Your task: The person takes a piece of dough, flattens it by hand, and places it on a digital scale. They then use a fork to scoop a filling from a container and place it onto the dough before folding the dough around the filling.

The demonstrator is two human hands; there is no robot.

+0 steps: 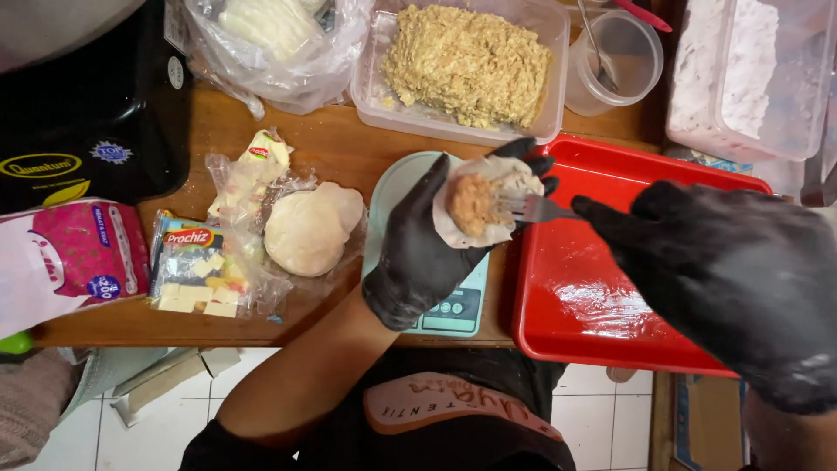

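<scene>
Thin white dough disc point(510, 179) w/ brown filling lump point(471, 205) is cupped in black-gloved left hand point(427, 244); metal fork point(536, 208) is gripped by right hand point(732, 270). Risk: wrapper gets torn if prongs are pressed too hard.

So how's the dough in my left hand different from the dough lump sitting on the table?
The dough wrapper is pressed flat and cupped in the gloved left hand, while the dough lump is a thick rounded mound. The wrapper carries a ball of brownish filling, touched by the fork in the right hand; the lump is bare. The lump rests on clear plastic on the wooden table. Both look pale and off-white.
</scene>
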